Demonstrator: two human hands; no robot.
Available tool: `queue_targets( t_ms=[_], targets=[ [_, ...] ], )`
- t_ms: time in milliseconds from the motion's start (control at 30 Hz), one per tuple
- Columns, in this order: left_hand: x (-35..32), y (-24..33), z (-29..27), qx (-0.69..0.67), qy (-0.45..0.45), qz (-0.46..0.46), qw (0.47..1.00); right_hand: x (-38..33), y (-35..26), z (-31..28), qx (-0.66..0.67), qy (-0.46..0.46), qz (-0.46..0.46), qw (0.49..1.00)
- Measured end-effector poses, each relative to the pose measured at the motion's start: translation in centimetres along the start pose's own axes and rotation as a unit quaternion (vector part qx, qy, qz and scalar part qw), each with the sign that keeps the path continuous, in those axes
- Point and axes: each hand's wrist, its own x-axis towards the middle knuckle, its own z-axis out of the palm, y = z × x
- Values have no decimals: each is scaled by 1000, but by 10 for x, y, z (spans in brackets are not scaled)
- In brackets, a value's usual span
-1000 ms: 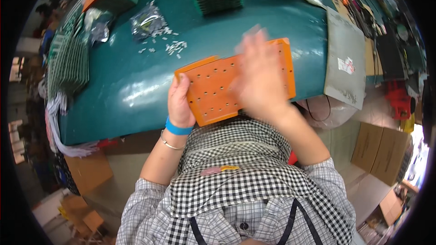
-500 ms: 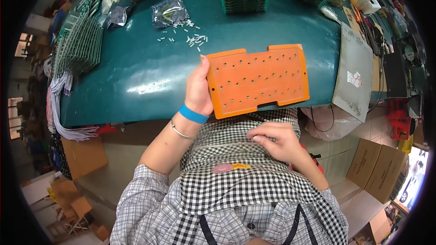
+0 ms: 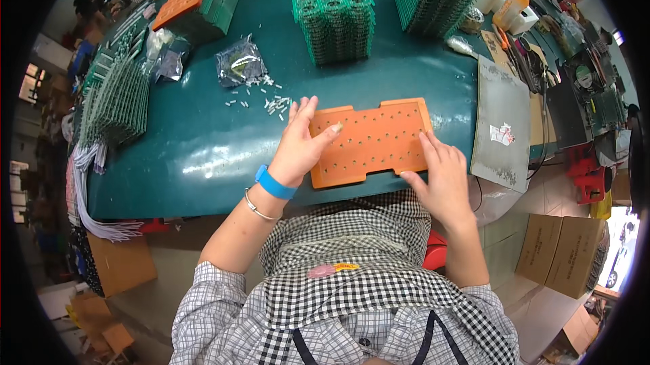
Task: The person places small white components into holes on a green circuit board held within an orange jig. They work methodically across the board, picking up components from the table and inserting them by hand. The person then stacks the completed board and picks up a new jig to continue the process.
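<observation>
An orange perforated plate (image 3: 374, 140) lies flat on the green table (image 3: 189, 155), at the near edge in front of the person. The left hand (image 3: 301, 143) rests on the plate's left end with the fingers spread apart. The right hand (image 3: 441, 179) presses the lower right corner, its fingers also a little apart. Small white parts (image 3: 274, 103) lie just beyond the left hand, near a clear bag (image 3: 239, 63).
</observation>
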Motion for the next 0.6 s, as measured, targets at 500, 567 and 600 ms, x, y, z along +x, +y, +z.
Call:
queue_targets(
  t_ms=[500, 567, 600],
  targets=[
    [125, 39, -43, -204, 208, 135, 947, 413, -33, -59, 66, 71, -12, 995],
    [127, 39, -48, -203, 205, 120, 950, 450, -23, -45, 49, 63, 7, 997],
    [126, 39, -49, -203, 200, 122, 951, 462, -19, -36, 41, 42, 18, 998]
  ],
)
